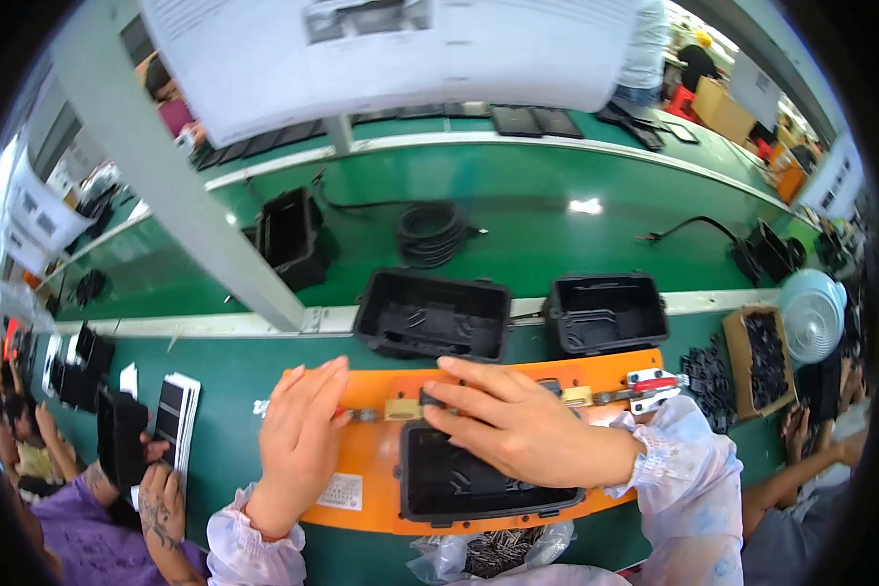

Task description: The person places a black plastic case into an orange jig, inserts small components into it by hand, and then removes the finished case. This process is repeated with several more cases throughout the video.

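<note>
A black plastic box [488, 503] lies in an orange fixture plate [371, 508] in front of me. My right hand [518, 420] reaches across the box's far side, fingers stretched and a little apart, hiding part of it. Its fingertips are beside a brass-coloured block [402, 409] on the fixture. My left hand [303, 425] stands over the plate's left end, fingers straight and close together. It covers most of a toggle clamp, whose red tip [341, 414] shows beside the palm. At the right end is another toggle clamp [652, 385] with a red handle.
Two black boxes [435, 314] [606, 314] stand behind the fixture. Small black parts [708, 386] lie at right, beside a cardboard box [758, 361] and a fan [813, 314]. A bag of screws [503, 552] sits near me. A co-worker's hand [161, 503] is at left.
</note>
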